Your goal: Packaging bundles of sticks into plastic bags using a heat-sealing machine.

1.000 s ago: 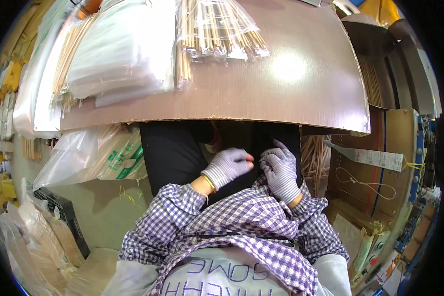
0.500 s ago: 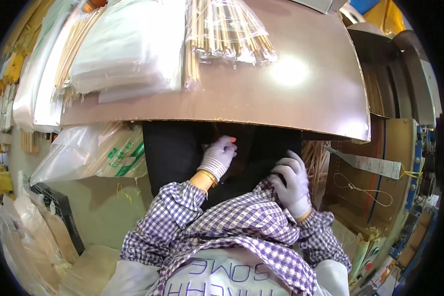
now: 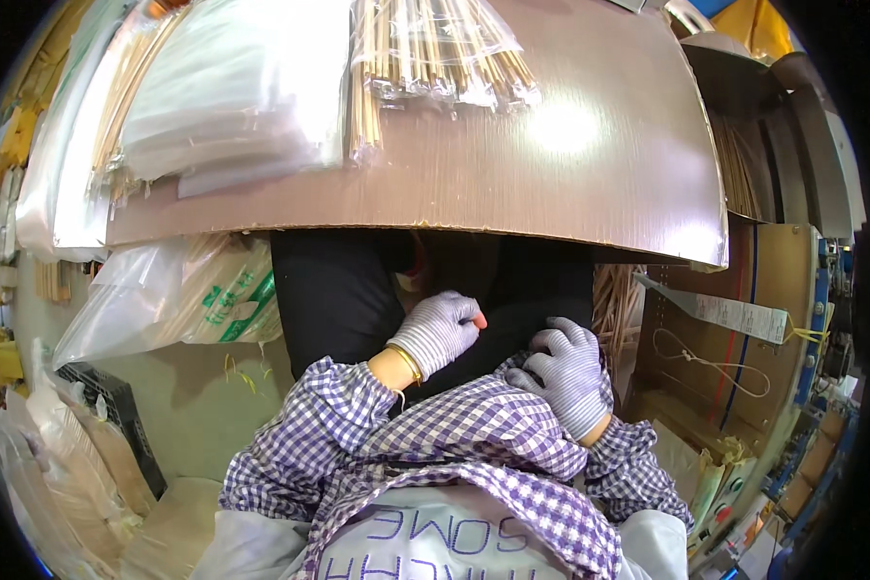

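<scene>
My left hand [image 3: 437, 333] hovers over my lap in a striped pale glove, with one bare fingertip showing and a gold bracelet at the wrist. Its fingers curl in together, and whatever may be inside them is hidden. On the right, my right hand [image 3: 567, 377], in a matching glove, lies on the purple-and-white checked apron [image 3: 474, 416]. Those fingers are bent and a little apart, with no object visible in them. Beneath both hands are black trousers [image 3: 333, 290].
A brown table [image 3: 590, 184] spans the front, bearing bundles of thin wooden sticks [image 3: 435, 53] in clear wrap and a stack of clear plastic bags [image 3: 242, 97]. Below its left edge hangs a plastic bag with green print [image 3: 232, 295]. A wooden cabinet [image 3: 778, 280] stands right.
My left hand has drawn back from the table edge, toward me and slightly right. My right hand has lowered a little onto the apron. The view has shifted slightly.
</scene>
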### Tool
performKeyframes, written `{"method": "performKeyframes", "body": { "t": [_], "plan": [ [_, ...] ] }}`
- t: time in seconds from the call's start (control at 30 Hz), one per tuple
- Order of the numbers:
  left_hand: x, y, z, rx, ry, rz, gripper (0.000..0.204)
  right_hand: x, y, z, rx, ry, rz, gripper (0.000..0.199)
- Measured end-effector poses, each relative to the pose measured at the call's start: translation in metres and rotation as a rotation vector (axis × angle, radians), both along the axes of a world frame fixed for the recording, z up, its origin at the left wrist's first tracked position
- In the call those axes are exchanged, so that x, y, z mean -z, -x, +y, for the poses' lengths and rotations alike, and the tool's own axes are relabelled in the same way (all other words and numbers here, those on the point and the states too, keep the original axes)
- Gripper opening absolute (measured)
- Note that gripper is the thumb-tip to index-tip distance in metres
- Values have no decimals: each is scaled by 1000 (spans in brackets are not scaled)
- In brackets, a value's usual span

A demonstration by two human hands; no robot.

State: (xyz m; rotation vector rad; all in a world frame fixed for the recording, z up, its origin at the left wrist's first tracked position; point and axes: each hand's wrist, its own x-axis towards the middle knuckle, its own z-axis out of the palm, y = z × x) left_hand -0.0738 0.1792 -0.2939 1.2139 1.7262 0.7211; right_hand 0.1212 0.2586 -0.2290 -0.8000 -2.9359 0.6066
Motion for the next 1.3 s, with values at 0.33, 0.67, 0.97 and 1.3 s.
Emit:
{"method": "performKeyframes", "body": {
  "t": [0.33, 0.67, 0.97, 1.3],
  "plan": [
    [-1, -10, -6, 106, 11, 95, 19, 6, -3, -3, -1, -13, -2, 18],
    [5, -24, -1, 109, -13, 170, 22, 9, -6, -3, 16, -10, 11, 16],
    [9, -16, 8, -153, -182, 165, 12, 12, -4, -5, 33, -7, 39, 15],
    [14, 20, 8, -592, -101, -106, 9, 11, -8, -7, 53, -27, 31, 16]
  ]
}}
